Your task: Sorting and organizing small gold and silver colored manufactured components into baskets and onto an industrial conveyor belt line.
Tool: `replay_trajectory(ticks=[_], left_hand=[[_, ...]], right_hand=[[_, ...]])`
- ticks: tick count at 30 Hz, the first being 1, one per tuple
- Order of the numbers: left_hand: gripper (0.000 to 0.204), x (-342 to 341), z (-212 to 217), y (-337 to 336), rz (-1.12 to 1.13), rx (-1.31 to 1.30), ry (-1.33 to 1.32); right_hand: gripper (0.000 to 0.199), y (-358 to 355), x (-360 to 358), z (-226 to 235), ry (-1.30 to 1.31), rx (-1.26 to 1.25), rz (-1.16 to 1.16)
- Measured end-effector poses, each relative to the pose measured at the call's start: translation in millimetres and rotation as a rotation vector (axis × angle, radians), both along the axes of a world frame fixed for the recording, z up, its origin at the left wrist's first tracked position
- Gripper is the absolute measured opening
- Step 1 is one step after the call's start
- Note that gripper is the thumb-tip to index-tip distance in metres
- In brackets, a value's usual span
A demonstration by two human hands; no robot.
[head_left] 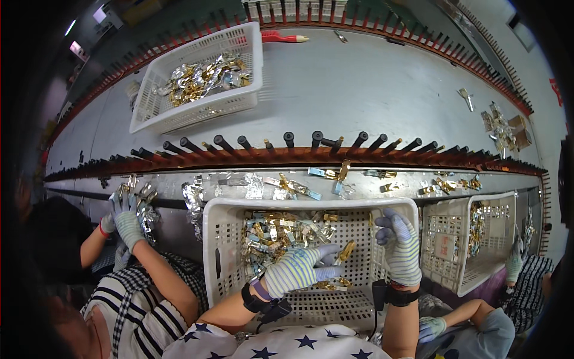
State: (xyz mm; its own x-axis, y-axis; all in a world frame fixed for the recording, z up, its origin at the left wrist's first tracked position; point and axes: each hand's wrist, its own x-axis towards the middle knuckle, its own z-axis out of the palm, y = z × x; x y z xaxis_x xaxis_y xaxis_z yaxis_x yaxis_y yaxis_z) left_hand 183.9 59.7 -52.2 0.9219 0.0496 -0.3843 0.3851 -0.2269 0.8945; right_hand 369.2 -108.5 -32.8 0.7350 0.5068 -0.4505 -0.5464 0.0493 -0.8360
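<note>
A gold metal piece (345,251) sits tilted at the fingertips of the left hand (299,269), inside the white basket (311,204). The thumb and fingers stand apart beside it; I cannot tell whether they pinch it or merely touch it. It looks light, stiff and smooth, so it may slip a little against a knitted glove; a pinch across its flat sides, near the middle, should suit it best. Left of it, a pile of gold and silver pieces (272,236) probably tangles easily, so lifting singly seems wise. The right hand (399,248) is by the basket's right wall, fingers bent, its grip unclear. Beyond, more loose pieces (293,186) line the desk (359,78).
</note>
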Motion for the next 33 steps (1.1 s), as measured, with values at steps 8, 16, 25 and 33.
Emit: replay_trajectory(ticks=[8, 16, 25, 33], left_hand=[[0.068, -10.6, -10.9, 11.0, -0.037, 0.181, 0.052], [0.065, -29.0, -9.0, 6.6, -0.017, 0.116, 0.007], [0.064, -30.9, -14.1, -8.8, -0.043, 0.248, -0.037], [0.062, -32.3, -5.4, -42.4, -0.078, 0.345, -0.105]], right_hand=[[0.051, -3.9, 26.9, -0.6, -0.325, -0.180, 0.136], [0.047, -5.3, 49.5, -5.5, -0.403, -0.273, 0.170], [0.043, -48.8, 54.4, 8.9, -0.404, -0.303, 0.151], [0.045, -91.0, 49.6, 16.1, -0.439, -0.294, 0.124]])
